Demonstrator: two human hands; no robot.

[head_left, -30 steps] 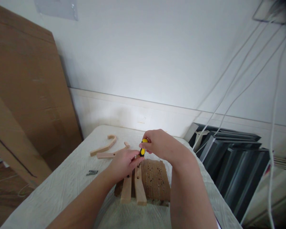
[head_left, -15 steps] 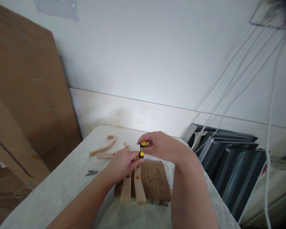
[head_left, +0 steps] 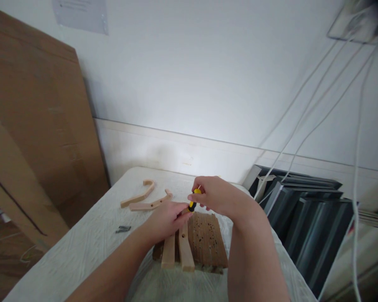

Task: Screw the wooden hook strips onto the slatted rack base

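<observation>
My right hand (head_left: 212,193) is closed around the handle of a short yellow and black screwdriver (head_left: 192,206), which stands tilted with its top to the right. My left hand (head_left: 168,218) is pinched at the screwdriver's lower end; shaft and tip are hidden behind its fingers. Beneath that hand, two pale wooden pieces, the left piece (head_left: 168,253) and the right piece (head_left: 185,251), lie side by side on a brown board (head_left: 208,239) pitted with holes. A dark hole shows in the right piece. The far ends of both are covered by my left hand.
Two curved wooden hooks, one farther back (head_left: 138,197) and one nearer (head_left: 148,206), lie on the white-covered table (head_left: 91,247). Several screws (head_left: 123,229) are left of my hand. Dark panels (head_left: 318,235) lean at right, with white cables (head_left: 357,167) hanging. Cardboard (head_left: 47,113) stands at left.
The screwdriver's handle has tipped to the right, and the fingers of my right hand have shifted around it. The view has moved slightly; the wooden pieces keep their places on the board.
</observation>
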